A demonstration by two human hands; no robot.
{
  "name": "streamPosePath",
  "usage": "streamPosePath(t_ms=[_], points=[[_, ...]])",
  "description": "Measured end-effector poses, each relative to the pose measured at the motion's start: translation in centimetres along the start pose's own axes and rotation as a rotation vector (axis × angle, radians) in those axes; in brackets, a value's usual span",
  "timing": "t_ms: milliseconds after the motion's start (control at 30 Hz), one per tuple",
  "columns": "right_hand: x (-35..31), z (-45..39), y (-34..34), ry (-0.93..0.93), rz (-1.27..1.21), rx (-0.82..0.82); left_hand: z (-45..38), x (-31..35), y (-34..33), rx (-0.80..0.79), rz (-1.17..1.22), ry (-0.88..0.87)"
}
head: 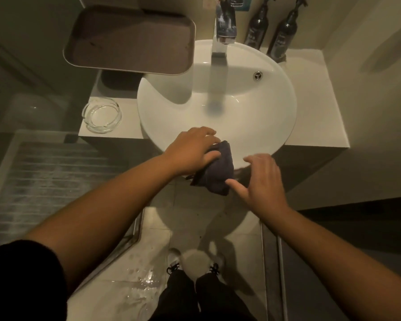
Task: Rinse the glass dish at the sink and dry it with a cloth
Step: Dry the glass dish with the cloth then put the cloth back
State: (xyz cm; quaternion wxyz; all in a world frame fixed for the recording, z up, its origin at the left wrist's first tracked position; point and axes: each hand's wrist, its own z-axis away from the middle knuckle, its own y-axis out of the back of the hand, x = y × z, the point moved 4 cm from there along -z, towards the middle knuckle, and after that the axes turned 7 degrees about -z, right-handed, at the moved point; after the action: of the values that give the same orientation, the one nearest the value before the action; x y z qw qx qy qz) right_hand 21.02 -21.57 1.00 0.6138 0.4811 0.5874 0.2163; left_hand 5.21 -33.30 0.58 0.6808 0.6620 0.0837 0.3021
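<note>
Head view looks down on a round white sink [276, 117]. Left hand [190, 151] grips a dark cloth [215, 172] at the basin's 6 o'clock rim; right hand [262, 179] hovers beside it, fingers spread, holding nothing. Glass dish [101, 115] sits on the desk [310, 121] at the sink's 9 o'clock.

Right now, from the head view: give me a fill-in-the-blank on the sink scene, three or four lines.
1. The left hand holds a dark ____ at the basin's near rim.
2. The glass dish sits on the counter, to the ____ of the basin.
3. The right hand is ____, holding nothing.
4. Two dark ____ stand behind the basin, right of the tap.

Missing: cloth; left; open; bottles
</note>
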Motion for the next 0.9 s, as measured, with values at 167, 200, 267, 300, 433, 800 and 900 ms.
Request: streamPosePath(t_ms=[167, 200, 267, 300, 433, 800, 900], points=[[0.3, -4.0, -1.4, 0.332, 0.296, -0.379, 3.3, 1.2, -0.9, 0.008, -0.189, -0.143], [0.3, -4.4, -1.8, 0.355, 0.301, -0.43, 3.7, 1.1, -1.2, 0.002, -0.203, -0.133], [0.4, -4.5, -2.1, 0.375, 0.293, -0.452, 4.1, 0.9, -1.9, 0.004, -0.216, -0.114], [0.6, -4.4, -2.2, 0.375, 0.286, -0.441, 4.2, 0.9, -2.2, 0.009, -0.225, -0.103], [0.5, -4.0, -2.4, 0.351, 0.26, -0.41, 4.3, 1.3, -2.2, 0.064, -0.211, -0.061], [-3.4, -6.1, 0.0, 0.384, 0.181, -0.352, 8.5, -1.0, 0.9, 0.192, -0.265, 0.147], [-6.4, -8.0, -0.7, 0.427, 0.181, -0.355, 10.9, -3.5, 2.5, 0.265, -0.308, 0.327]])
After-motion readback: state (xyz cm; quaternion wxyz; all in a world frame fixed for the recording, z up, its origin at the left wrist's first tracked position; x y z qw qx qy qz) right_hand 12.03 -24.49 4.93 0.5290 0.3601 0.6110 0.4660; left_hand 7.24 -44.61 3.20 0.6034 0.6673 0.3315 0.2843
